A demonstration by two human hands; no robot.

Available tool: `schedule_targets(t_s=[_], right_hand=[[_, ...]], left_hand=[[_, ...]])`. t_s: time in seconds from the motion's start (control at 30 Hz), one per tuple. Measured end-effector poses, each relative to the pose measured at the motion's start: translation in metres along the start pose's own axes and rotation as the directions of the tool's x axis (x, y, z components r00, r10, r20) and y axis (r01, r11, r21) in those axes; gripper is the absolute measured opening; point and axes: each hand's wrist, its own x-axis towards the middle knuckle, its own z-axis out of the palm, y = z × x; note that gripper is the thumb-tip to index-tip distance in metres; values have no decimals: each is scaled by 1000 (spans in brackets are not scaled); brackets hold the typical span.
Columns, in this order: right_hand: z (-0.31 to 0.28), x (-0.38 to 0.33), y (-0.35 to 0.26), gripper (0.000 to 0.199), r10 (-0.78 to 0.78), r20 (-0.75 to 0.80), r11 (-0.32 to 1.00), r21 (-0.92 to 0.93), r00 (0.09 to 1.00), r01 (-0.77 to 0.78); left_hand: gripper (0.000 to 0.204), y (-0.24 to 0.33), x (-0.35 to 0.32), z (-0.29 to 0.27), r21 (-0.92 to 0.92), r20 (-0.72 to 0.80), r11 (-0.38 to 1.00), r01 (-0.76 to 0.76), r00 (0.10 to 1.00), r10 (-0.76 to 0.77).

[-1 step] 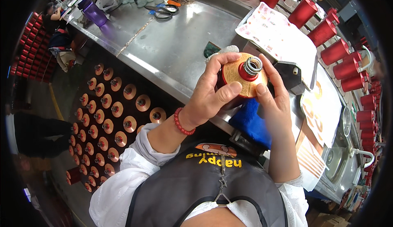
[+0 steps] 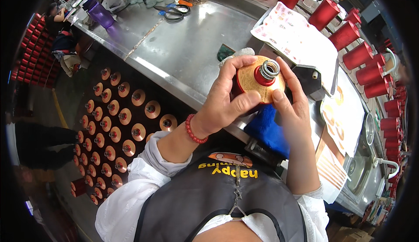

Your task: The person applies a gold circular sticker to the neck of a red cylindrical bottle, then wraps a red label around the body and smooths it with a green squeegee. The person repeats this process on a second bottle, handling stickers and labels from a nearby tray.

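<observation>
A workshop with a metal desk (image 2: pixel 187 50) running diagonally across the view. Nearest, the wearer's dark apron (image 2: pixel 209 198) fills the lower centre. Above it, the left hand (image 2: pixel 221 97), with a red bead bracelet (image 2: pixel 190 128) at its wrist, and the right hand (image 2: pixel 300 107) hold one red bottle (image 2: pixel 249 79) between them at the desk's near edge. The fingers of both hands are curved around its round gold shoulder, both thumbs on the near side; its ringed metal neck is uncovered and tilts to the right. Below the bottle is a blue object (image 2: pixel 268 133), its kind unclear; just right of the hands is a black box (image 2: pixel 307 81), and behind it lies a printed sheet (image 2: pixel 292 32). To the left, below desk level, gold-shouldered bottles (image 2: pixel 125 116) stand in rows. Farther along the desk are black-handled scissors (image 2: pixel 174 17) and a purple drinking bottle (image 2: pixel 98 13). Beyond, red cylinders (image 2: pixel 324 15) line the upper right; at far left a co-worker (image 2: pixel 54 21) appears near stacked red containers (image 2: pixel 37 54).
</observation>
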Motion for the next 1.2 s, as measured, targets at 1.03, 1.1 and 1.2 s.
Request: schedule_targets(t_s=[1.03,1.1,1.2], right_hand=[[-21,4,-67,15,54,160,926,-377,986,11],[-31,4,-63,13,22,73,951,-308,997,2],[-42,2,-50,18,134,-71,981,-130,988,-142]], left_hand=[[58,-6,7,-7,254,34,963,-91,996,85],[56,-5,8,-7,220,33,967,-126,992,122],[52,-5,9,-6,86,2,993,-79,997,79]])
